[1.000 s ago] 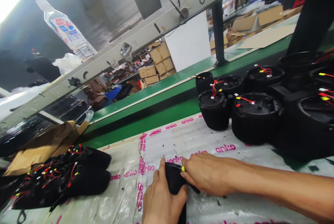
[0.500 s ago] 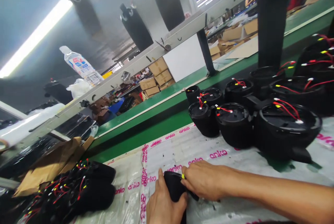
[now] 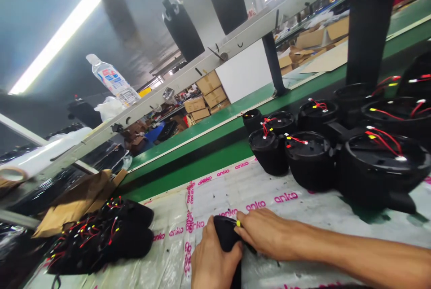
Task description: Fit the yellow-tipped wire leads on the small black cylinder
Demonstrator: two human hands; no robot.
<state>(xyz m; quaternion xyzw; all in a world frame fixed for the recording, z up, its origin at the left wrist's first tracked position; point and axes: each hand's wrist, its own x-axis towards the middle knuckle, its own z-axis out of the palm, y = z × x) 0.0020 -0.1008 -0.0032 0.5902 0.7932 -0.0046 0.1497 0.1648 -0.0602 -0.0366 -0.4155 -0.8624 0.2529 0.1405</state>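
Factory bench w/ clear plastic sheeting printed w/ pink "anko" logos, green conveyor belt running behind it, grey overhead rail across the top w/ a water bottle lying on it. Cardboard boxes stacked in the bkgd.

Containers: right side of the bench has a cluster of round black housings, open side up, each w/ red wires and yellow/white tips lying in or across the top. Sizes differ, smaller ones toward the belt, biggest nearest me at right. Can't tell what else sits inside them. At left, a heap of black fabric pieces w/ the same red wires and yellow/white tips, next to torn brown cardboard.

My left hand wraps the near end of a black fabric piece, fingers clamped on it from the left. My right hand comes in from the right, fingertips pinched together on the piece's upper edge right by a small yellow wire tip. The piece is at bottom centre on the sheeting, between both hands; long axis runs roughly toward me and away, far end rounded and pointing at the belt, near end running out of view at the bottom.
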